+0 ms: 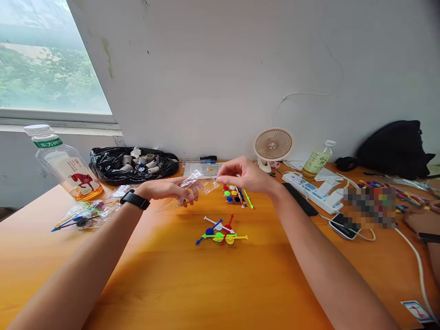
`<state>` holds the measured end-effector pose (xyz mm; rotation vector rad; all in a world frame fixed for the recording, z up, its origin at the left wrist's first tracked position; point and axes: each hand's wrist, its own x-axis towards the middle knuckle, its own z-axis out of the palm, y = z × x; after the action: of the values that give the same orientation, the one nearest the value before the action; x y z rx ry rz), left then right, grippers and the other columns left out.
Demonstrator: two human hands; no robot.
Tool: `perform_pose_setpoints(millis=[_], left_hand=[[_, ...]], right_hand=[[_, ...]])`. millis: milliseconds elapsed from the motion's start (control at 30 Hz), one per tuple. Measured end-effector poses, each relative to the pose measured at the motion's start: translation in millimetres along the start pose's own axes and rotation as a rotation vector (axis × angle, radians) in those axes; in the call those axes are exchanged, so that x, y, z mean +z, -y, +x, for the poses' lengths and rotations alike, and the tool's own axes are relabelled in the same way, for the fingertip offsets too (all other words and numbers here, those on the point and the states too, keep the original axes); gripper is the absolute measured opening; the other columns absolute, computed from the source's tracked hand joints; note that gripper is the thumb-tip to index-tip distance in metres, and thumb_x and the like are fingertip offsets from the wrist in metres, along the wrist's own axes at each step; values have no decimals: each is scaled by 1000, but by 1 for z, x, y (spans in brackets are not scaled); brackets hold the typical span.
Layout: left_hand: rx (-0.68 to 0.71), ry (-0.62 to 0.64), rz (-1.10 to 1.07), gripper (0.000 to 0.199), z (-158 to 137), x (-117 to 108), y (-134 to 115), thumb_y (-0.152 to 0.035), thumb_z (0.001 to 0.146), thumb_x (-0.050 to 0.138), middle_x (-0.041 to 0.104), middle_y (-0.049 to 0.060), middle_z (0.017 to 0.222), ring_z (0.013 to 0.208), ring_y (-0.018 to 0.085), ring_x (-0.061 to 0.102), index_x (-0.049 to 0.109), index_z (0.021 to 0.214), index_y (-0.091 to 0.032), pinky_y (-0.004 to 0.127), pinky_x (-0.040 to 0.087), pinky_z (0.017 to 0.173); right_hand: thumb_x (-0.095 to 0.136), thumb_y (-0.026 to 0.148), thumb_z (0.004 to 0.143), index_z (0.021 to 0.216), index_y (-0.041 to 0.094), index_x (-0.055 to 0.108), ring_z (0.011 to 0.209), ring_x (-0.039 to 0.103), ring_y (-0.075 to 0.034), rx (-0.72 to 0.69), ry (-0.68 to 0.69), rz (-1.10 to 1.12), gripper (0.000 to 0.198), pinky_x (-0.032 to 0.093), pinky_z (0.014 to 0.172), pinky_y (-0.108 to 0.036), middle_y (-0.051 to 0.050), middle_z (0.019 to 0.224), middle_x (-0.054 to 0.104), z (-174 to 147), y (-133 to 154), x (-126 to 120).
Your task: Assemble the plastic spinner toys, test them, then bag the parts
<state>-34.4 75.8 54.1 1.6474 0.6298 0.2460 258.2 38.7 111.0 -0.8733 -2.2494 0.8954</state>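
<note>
Picture card (417, 311): is lying nearest me, well right of my hands.
Near spinners (220, 234): are resting on the wooden table (206, 293), just nearer me than my hands; the blue arrow is pointing near-left, the red one away from me, the white one near-right.
Phone (344, 226): is lying to the right of my right forearm, a cable running beside it.
Packet (82, 215): is lying left of my left hand, holding coloured pieces, close by my black wristband (134, 200).
Left hand (172, 189): is grasping the clear bag between thumb and fingers.
Right hand (245, 174): is pinching the bag's right end with its fingertips.
Clear bag (209, 185): is stretching between my hands above the table, its long axis slanting from near-left to far-right; which way its mouth is facing, I cannot tell.
Far spinners (233, 193): are sitting just below my right hand, which is partly hiding them; a light green arrow is pointing toward me.
Power strip (309, 190): is lying right of my right hand, plugs filling part of it.
Tea bottle (74, 172): is standing left of my left hand, beyond the packet.
Black plastic bag (103, 165): is sprawling beyond my left hand, holding grey pieces.
Fan (274, 145): is standing beyond my right hand, against the wall.
</note>
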Motion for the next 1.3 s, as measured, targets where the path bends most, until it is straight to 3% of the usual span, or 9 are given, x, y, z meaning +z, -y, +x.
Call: perform_pose_setpoints(millis=[133, 200, 367, 533, 667, 833, 1033, 1300], left_hand=[[-9, -37, 35, 55, -1, -2, 1, -40, 88, 78, 67, 8, 112, 103, 26, 67, 59, 136, -23, 35, 56, 84], [-1, -43, 46, 56, -2, -1, 1, -40, 88, 78, 66, 9, 113, 103, 26, 67, 58, 137, -23, 35, 55, 84], [65, -3, 49, 58, -3, -3, -1, -41, 90, 76, 66, 8, 109, 101, 25, 66, 57, 141, -22, 35, 54, 86], [71, -7, 31, 59, -5, -6, 0, -42, 90, 76, 66, 9, 112, 104, 25, 65, 56, 143, -22, 35, 54, 88], [86, -8, 9, 58, -6, -6, 1, -44, 92, 74, 65, 9, 110, 103, 25, 64, 56, 143, -21, 34, 54, 85], [74, -13, -6, 58, -6, -7, 3, -45, 92, 75, 66, 10, 114, 106, 25, 64, 57, 142, -22, 34, 53, 86], [67, -32, -7, 57, -6, -10, 6, -44, 91, 75, 67, 9, 116, 100, 24, 65, 58, 141, -23, 34, 53, 84], [78, 5, -44, 57, -4, -8, 7, -42, 92, 74, 64, 10, 114, 102, 24, 63, 56, 142, -22, 34, 53, 85]], right_hand=[[73, 31, 87, 96, 15, 80, 73, 61, -14, 32, 494, -99, 19, 45, 63, -23, -4, 85, 75, 2, -2, 12], [76, 29, 84, 96, 18, 81, 75, 63, -14, 78, 631, -190, 18, 45, 63, -23, -3, 89, 76, 5, -9, 24], [83, 32, 77, 83, 20, 76, 72, 64, -15, 297, 726, -415, 15, 42, 59, -24, 0, 83, 75, 9, -22, 49], [82, 26, 77, 79, 19, 72, 70, 63, -14, 300, 734, -408, 11, 41, 57, -24, 1, 78, 72, 9, -19, 47], [72, 21, 84, 85, 17, 70, 71, 63, -14, 227, 693, -302, 4, 44, 59, -23, 0, 81, 71, 8, -14, 42], [71, 29, 90, 88, 16, 68, 71, 60, -12, 91, 591, 10, 13, 48, 64, -23, 0, 79, 67, 8, 1, 32], [82, 45, 84, 90, 18, 72, 68, 57, -12, 4, 122, 280, 30, 48, 62, -26, -1, 80, 67, -5, 18, 0], [90, 48, 75, 86, 20, 75, 68, 59, -14, -32, -373, 293, 34, 53, 63, -28, -2, 80, 69, -9, 0, -27]])
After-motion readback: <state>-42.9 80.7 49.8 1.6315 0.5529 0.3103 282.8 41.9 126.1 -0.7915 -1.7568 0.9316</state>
